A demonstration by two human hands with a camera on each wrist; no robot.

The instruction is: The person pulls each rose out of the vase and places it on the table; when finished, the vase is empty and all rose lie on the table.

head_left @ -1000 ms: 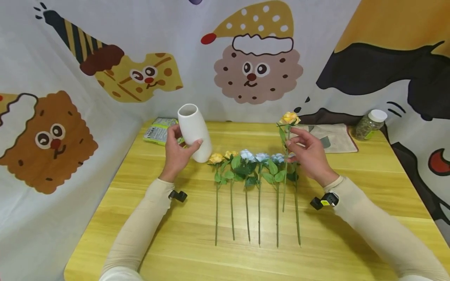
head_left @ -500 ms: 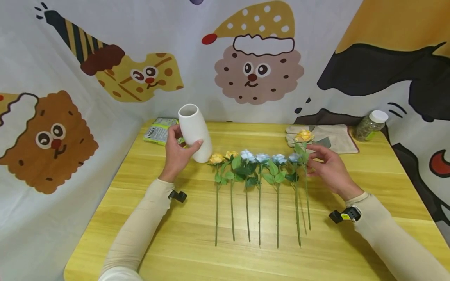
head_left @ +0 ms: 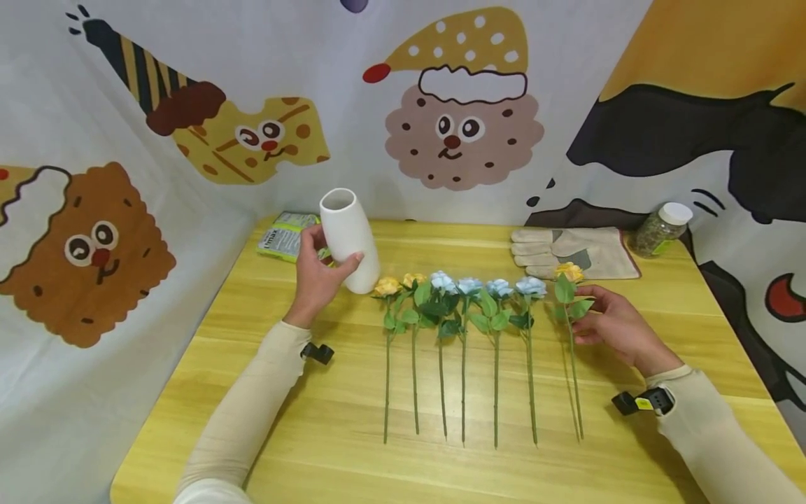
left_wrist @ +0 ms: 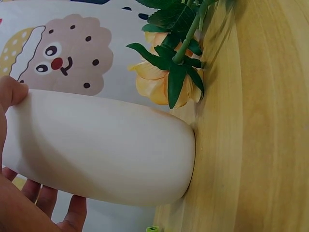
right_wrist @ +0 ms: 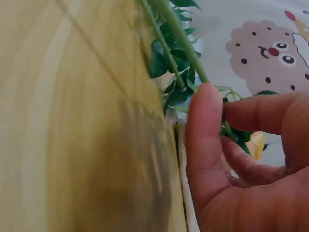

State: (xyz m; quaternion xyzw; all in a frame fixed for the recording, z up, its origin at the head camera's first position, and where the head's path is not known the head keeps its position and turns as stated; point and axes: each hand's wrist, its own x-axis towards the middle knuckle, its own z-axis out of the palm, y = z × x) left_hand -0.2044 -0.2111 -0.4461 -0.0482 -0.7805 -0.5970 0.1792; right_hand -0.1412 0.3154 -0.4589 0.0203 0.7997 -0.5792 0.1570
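The left hand (head_left: 321, 276) grips a white vase (head_left: 349, 241), thumb on the near side and fingers behind it; the vase's base meets the table in the left wrist view. Between thumb and fingers, the right hand (right_wrist: 236, 159) pinches the green stem of a yellow artificial rose (head_left: 569, 271), slightly above the table at the right end of a row. In that row lie two yellow roses (head_left: 387, 285) nearest the vase, then several blue roses (head_left: 469, 285), their stems pointing toward the person.
A work glove (head_left: 592, 252) lies at the back right, beside a lidded jar (head_left: 661, 229) of green contents. Behind the vase is a green and grey packet (head_left: 283, 234). A printed cloth (head_left: 466, 168) hangs along the table's back edge.
The right hand has carried the yellow rose rightward and down, past the last blue rose, which is now uncovered along with the glove. The left hand and vase have stayed put.
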